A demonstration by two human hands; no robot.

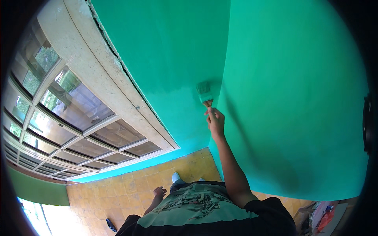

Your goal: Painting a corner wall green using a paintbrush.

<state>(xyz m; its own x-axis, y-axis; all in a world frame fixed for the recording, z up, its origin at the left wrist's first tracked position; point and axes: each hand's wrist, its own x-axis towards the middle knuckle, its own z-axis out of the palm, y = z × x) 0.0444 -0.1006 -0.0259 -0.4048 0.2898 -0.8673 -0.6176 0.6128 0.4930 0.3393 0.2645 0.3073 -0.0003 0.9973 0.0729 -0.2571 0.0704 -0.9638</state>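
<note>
My right hand [215,121] grips the wooden handle of a flat paintbrush [204,93], arm stretched forward. The brush's dark bristles point up, against or very close to the green wall [185,59], just left of the inner corner. A darker green area lies above the brush and a lighter, bluish green below it. My left hand [160,192] hangs low at my side over the floor, holding nothing that I can see, its fingers loosely bent and slightly apart.
On the left runs a white-framed window [82,133] with many panes, its frame edge rough beside the green wall. An adjoining green wall [291,98] stands at right. Below are yellow floor tiles [130,183], a dark sandal [111,225] and piled items [325,216] at lower right.
</note>
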